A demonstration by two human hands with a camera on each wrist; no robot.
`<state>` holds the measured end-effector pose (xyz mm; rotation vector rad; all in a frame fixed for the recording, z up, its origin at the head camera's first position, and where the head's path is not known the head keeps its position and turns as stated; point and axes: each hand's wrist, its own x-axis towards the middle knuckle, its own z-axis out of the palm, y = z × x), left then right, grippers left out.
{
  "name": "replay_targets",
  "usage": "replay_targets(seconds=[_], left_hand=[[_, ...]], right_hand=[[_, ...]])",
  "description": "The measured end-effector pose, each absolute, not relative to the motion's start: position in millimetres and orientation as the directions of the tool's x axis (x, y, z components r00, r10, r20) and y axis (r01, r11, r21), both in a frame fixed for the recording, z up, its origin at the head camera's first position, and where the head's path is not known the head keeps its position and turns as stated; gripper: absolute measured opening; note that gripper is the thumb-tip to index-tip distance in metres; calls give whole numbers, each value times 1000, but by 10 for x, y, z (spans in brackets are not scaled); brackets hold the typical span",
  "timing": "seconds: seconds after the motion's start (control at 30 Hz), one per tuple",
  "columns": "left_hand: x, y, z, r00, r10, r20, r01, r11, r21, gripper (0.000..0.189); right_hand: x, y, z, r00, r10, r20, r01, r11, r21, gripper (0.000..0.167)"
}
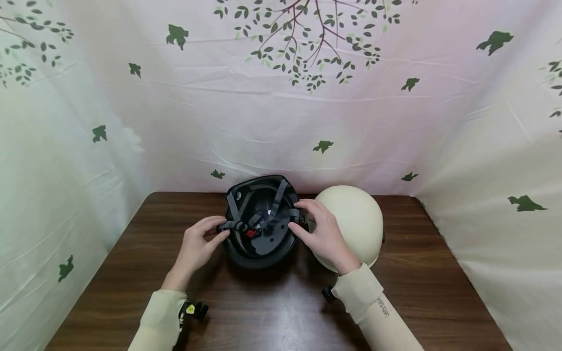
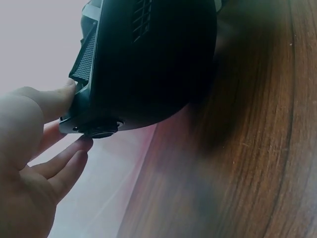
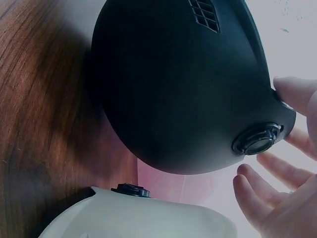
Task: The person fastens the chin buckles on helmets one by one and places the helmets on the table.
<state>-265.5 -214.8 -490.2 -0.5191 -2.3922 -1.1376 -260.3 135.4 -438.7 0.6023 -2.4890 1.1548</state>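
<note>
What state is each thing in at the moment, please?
Black helmet: hollow side up, held at both sides.
Cream helmet: dome up, on the table.
Red buckle: in the black helmet's opening; too small to tell whether fastened.
Left hand: pinches the black helmet's left edge.
Right hand: pinches the black helmet's right edge.

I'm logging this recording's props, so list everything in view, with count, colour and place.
Black helmet: 1, black, between the hands
Straps: several, grey, inside the black helmet
Buckle piece: 1, red, among the straps
Round fittings: at least 2, black, outside the black helmet
Cream helmet: 1, cream, on the table, right of the black helmet
Table: 1, dark brown, below both helmets
Backdrop: count unclear, pale with green prints, around the table
Wrist cameras: 2, black, one at each wrist
Sleeves: 2, cream, on the forearms
Left hand: 1, bare, gripping the black helmet's left rim
Right hand: 1, bare, gripping its right rim
</note>
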Motion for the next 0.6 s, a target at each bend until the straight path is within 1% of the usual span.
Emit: replay_targets(seconds=[0.3,0.6], left_hand=[[-2699,-2127,-4964,-886,175,429,444,588,676,43],[-2700,-2096,-5008,-924,179,338,376,590,715,46]], right_hand=[[-2587,1316,-4383,-830,-245,502,-543,562,-624,55],[-2554,1282,-4352,-848,-240,473,-524,519,-675,63]])
